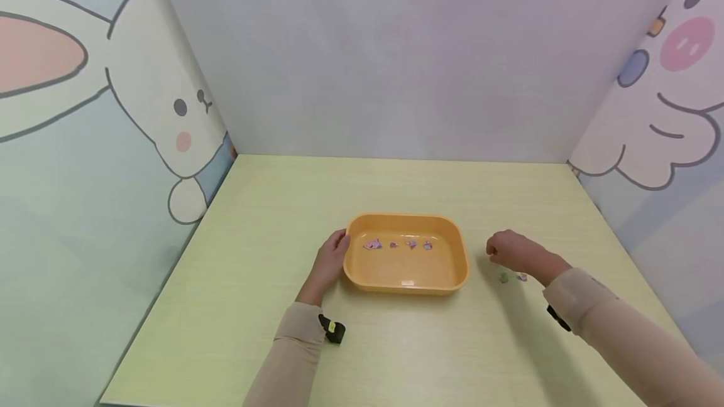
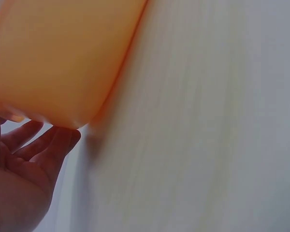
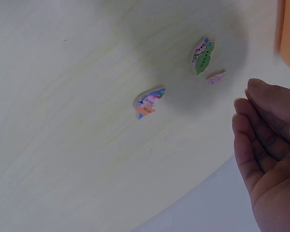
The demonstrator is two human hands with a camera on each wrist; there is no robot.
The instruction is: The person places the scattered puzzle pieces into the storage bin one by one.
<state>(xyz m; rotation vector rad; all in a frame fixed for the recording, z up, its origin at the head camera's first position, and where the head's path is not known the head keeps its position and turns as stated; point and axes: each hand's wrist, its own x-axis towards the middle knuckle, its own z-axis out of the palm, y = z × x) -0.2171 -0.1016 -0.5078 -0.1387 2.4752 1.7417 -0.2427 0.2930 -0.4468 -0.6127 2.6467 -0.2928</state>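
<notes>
An orange plastic tray (image 1: 404, 276) with rounded corners sits on the table. At its left end my left hand (image 1: 330, 260) grips the rim; the left wrist view shows those fingers (image 2: 63, 142) against the outer wall. Inside the tray, several small printed pieces (image 1: 372, 244) lie in a row. To the tray's right, my right hand (image 1: 517, 251) hovers with bent fingers, and nothing shows between thumb and fingertips (image 3: 255, 84). Below it on the table lie a green piece (image 3: 203, 57), a small purple piece (image 3: 216, 77) and a curved rainbow-coloured piece (image 3: 147, 102).
The pale yellow table (image 1: 271, 206) meets a plain light wall (image 1: 396, 68) at the back. Side walls with a cartoon rabbit (image 1: 153, 80) on the left and another cartoon figure (image 1: 650, 118) on the right enclose it.
</notes>
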